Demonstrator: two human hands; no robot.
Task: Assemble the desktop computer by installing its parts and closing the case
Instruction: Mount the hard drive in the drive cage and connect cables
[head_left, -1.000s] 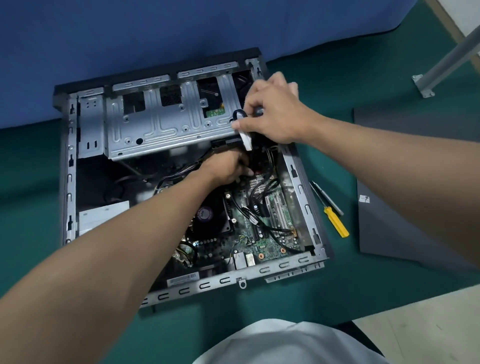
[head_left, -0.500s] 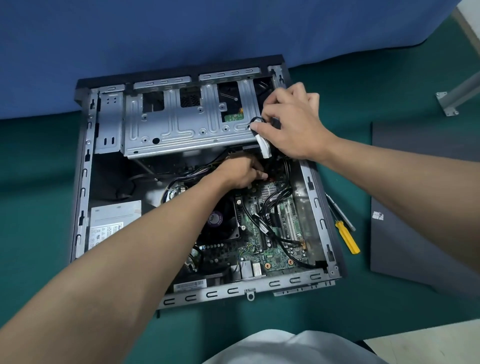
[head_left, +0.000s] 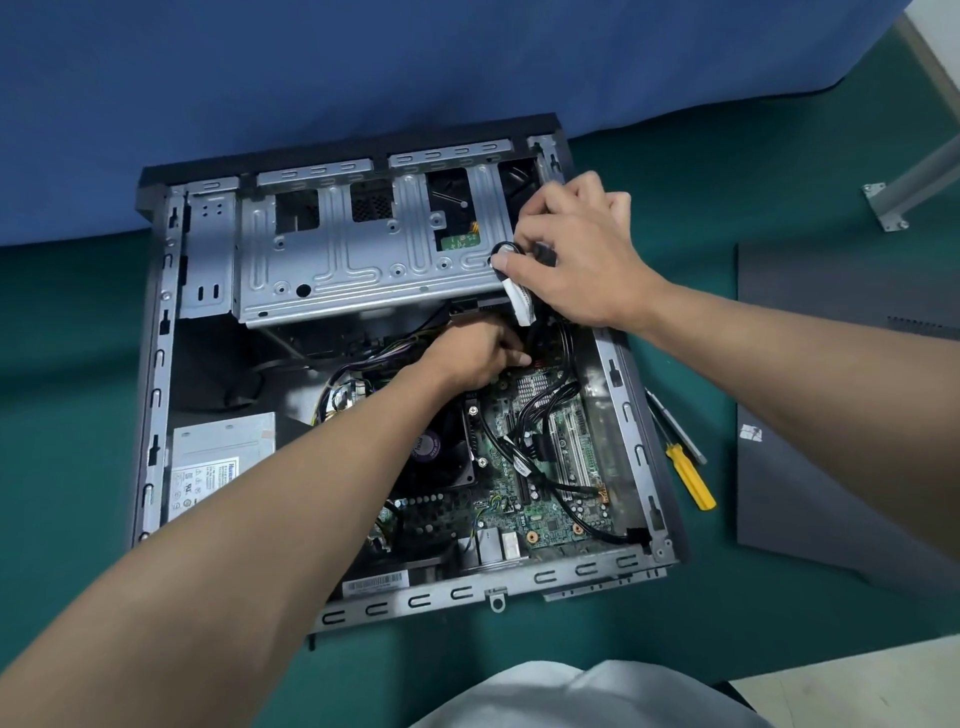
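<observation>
An open desktop case (head_left: 156, 374) lies flat on the green mat, its motherboard (head_left: 540, 499) exposed at the right and a grey power supply (head_left: 218, 457) at the lower left. A silver drive cage (head_left: 363, 260) spans the far side. My right hand (head_left: 576, 260) grips a black cable with a white label (head_left: 519, 301) at the cage's right end. My left hand (head_left: 478, 353) reaches under the cage's near edge, fingers curled on a connector among the black cables; the fingertips are partly hidden.
A yellow-handled screwdriver (head_left: 691, 480) and a second tool lie on the mat just right of the case. The grey side panel (head_left: 831, 415) lies further right. A blue cloth hangs behind the case. A metal frame foot (head_left: 888, 208) stands at the far right.
The view has shifted so the case sits lower and further right in frame. Both hands stay at the cage's right end, with only small finger movements on the cables.
</observation>
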